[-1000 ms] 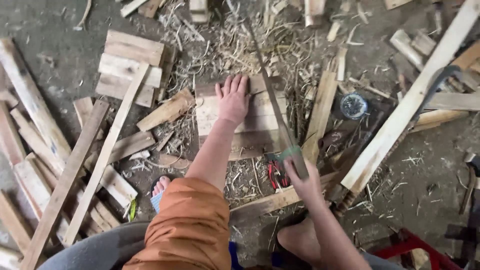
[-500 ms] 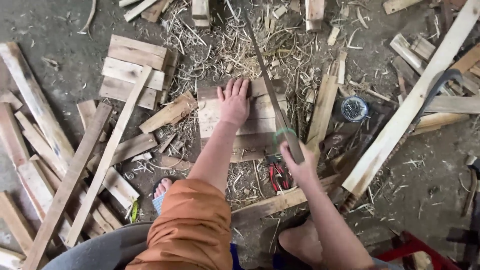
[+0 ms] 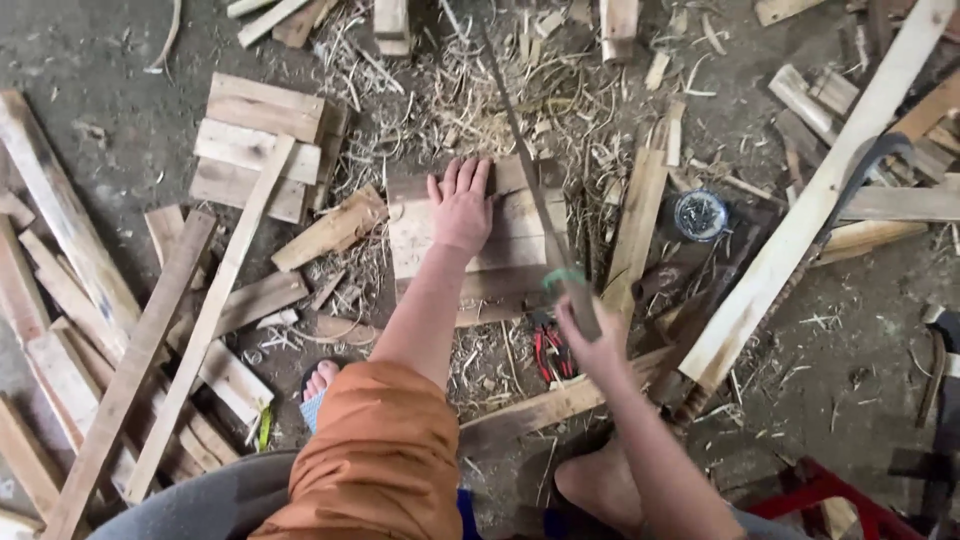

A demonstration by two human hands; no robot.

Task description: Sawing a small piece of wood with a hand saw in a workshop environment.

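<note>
Here, sawing at a short wooden board (image 3: 500,265) lying on the dirt floor amid straw-like shavings (image 3: 470,100), just ahead of a bare foot (image 3: 320,380). Pressing the left hand (image 3: 462,205) flat on the board's top, fingers spread and closed on nothing, simply bearing down to pin the piece. Wrapping the right hand (image 3: 590,340) fully around the greenish handle (image 3: 565,282) of a hand saw, fist closed tight. Laying the long thin saw blade (image 3: 520,150) aslant across the right part of the board, its tip reaching out over the shavings beyond. Judging progress as early to middling: seeing the board in one piece, with no offcut lying free beside the blade, though failing to make out how deep the cut is going, the blade itself hiding the groove. Leaving, by that reading, the rest of the cut through the board to be made. Lying just beside the right hand, red-handled pliers (image 3: 550,355); resting near the board's right side, a round tin of nails (image 3: 700,213) and a long pale plank (image 3: 800,230); sitting well apart on the left, a stack of short boards (image 3: 255,140), already cut to similar lengths.
</note>
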